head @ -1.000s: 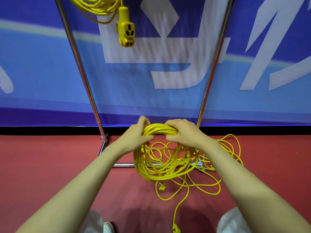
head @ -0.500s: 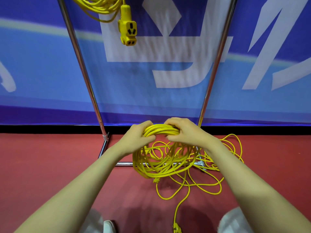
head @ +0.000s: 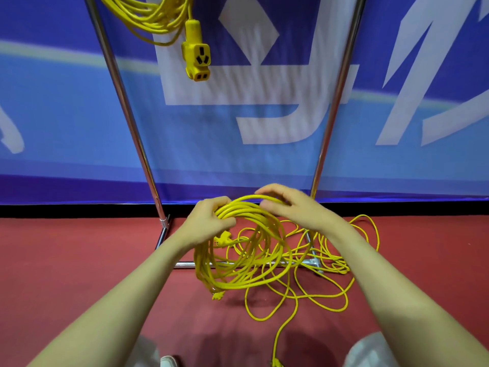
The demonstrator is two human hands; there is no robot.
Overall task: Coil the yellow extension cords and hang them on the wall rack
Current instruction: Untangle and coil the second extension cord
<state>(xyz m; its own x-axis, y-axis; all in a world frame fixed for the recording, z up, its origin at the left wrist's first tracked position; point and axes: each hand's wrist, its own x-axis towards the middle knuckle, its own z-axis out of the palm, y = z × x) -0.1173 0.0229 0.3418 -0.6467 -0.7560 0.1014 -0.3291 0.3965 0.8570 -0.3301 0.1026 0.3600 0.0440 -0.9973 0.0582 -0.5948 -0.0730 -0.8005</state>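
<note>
Since half a second ago, the right hand [head: 293,207] has let go of its tight hold. Its fingers now curve loosely over the top loop of the coil [head: 238,276]. It is a bit blurred, so it is hard to tell if it pinches a strand or only touches it. The left hand [head: 205,223] grips the top left of the coil, with its fingers wrapped round many strands. The coil hangs down from the two hands and its loops look more spread out than before.

Three bunches of yellow cord can be seen. One is the coil in the hands. One is the loose cord [head: 330,292], lying in messy loops on the red floor [head: 66,260], right of the coil and under it. One is the hung cord [head: 153,17], up high on the rack [head: 127,109], and one yellow socket [head: 197,56] dangles from it.

Three small yellow plugs show: one inside the coil [head: 225,238], one just under it [head: 218,295], and one at the bottom edge [head: 276,363].

The rack has two shiny poles and a low bar [head: 185,264] on the floor. A blue banner [head: 79,115] stands behind it. One white shoe [head: 169,362] peeks in below.
</note>
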